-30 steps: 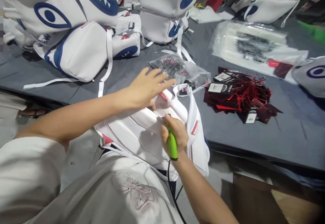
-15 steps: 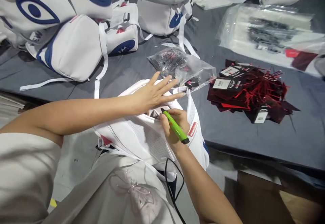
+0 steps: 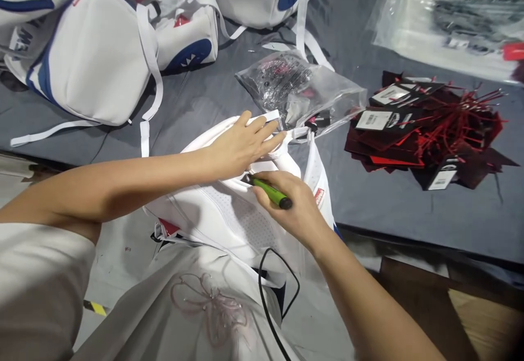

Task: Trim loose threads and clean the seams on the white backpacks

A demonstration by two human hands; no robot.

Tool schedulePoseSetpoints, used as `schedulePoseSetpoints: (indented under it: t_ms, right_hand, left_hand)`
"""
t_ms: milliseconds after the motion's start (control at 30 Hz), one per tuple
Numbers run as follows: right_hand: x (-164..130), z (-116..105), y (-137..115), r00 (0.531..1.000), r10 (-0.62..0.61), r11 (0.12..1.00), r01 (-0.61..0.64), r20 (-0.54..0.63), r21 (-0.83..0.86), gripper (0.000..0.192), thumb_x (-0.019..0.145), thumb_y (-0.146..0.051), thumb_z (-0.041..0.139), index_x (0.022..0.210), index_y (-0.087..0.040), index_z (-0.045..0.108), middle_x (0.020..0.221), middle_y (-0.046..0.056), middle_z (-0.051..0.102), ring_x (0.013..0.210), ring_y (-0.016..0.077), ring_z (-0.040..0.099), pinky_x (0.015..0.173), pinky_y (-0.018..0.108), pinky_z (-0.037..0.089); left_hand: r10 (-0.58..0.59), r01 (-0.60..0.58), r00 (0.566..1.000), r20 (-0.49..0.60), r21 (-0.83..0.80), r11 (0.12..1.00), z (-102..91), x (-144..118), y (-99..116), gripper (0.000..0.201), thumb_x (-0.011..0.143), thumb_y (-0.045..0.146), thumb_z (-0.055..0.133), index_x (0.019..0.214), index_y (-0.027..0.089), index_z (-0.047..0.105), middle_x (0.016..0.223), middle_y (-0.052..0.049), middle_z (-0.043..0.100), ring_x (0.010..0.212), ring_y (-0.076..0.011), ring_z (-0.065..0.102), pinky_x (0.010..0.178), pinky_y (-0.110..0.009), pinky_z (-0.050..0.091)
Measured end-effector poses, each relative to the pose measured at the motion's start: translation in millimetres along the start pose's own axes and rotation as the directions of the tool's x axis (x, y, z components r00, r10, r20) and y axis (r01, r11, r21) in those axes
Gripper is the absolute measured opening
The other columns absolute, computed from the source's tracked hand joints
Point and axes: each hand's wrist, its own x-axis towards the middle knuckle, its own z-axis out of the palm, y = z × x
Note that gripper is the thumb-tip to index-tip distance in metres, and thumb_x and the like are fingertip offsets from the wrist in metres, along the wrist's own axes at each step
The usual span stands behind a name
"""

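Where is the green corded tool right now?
In the head view, just below centre, the green corded tool is gripped in the right hand, its tip against the white backpack beside the left hand.

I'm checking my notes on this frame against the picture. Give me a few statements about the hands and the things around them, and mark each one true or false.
1. The right hand holds a green corded tool. True.
2. The left hand rests flat on the white backpack. True.
3. The pile of red tags lies to the person's left. False: it lies to the right, on the grey table.
4. The clear plastic bag lies on the floor. False: it lies on the table, just beyond the left hand.
5. More white backpacks with blue markings lie on the table. True.
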Motion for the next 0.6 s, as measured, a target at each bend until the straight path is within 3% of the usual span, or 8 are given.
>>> schedulePoseSetpoints:
  t_ms: [133,300,433,600]
  right_hand:
    - [-1.7,-0.1,6.6,0.999,-0.049,0.972,0.05,0.011,-0.231,0.018,0.09,-0.029,0.067,0.105,-0.022,0.072,0.09,0.005,0.075,0.08,0.0241,0.069,0.073,0.038,0.048]
    - [-5.8,0.7,10.8,0.994,-0.097,0.984,0.089,-0.041,-0.153,0.018,0.093,-0.03,0.065,0.108,-0.022,0.07,0.103,0.007,0.075,0.093,0.0246,0.07,0.08,0.039,0.047]
    - [-2.8,5.4,10.4,0.988,-0.121,0.99,0.113,-0.094,-0.082,0.015,0.093,-0.027,0.066,0.108,-0.022,0.066,0.099,0.004,0.077,0.091,0.0221,0.072,0.084,0.039,0.044]
    - [1.8,5.2,7.2,0.988,-0.126,0.982,0.111,-0.091,-0.153,0.01,0.094,-0.03,0.066,0.101,-0.023,0.068,0.095,0.003,0.078,0.088,0.0222,0.072,0.085,0.04,0.042]
  left_hand:
    - [-0.041,0.041,0.999,0.013,-0.025,0.999,3.2,6.6,-0.6,0.07,0.091,0.026,0.059,0.155,0.019,0.031,0.162,-0.015,0.035,0.14,-0.0337,0.039,0.111,-0.05,0.031]
    - [-0.047,0.048,0.999,0.012,-0.085,0.995,6.4,8.8,-1.5,0.068,0.092,0.029,0.059,0.154,0.021,0.032,0.16,-0.014,0.035,0.141,-0.034,0.039,0.112,-0.051,0.031]
    - [-0.053,0.055,0.998,0.014,-0.118,0.992,8.2,9.3,-2.6,0.072,0.091,0.034,0.061,0.156,0.026,0.028,0.16,-0.011,0.036,0.14,-0.036,0.039,0.112,-0.055,0.03]
    - [-0.05,0.051,0.999,0.009,-0.131,0.99,9.3,10.4,-3.1,0.071,0.09,0.037,0.061,0.154,0.025,0.031,0.158,-0.011,0.038,0.139,-0.0375,0.04,0.112,-0.056,0.029]
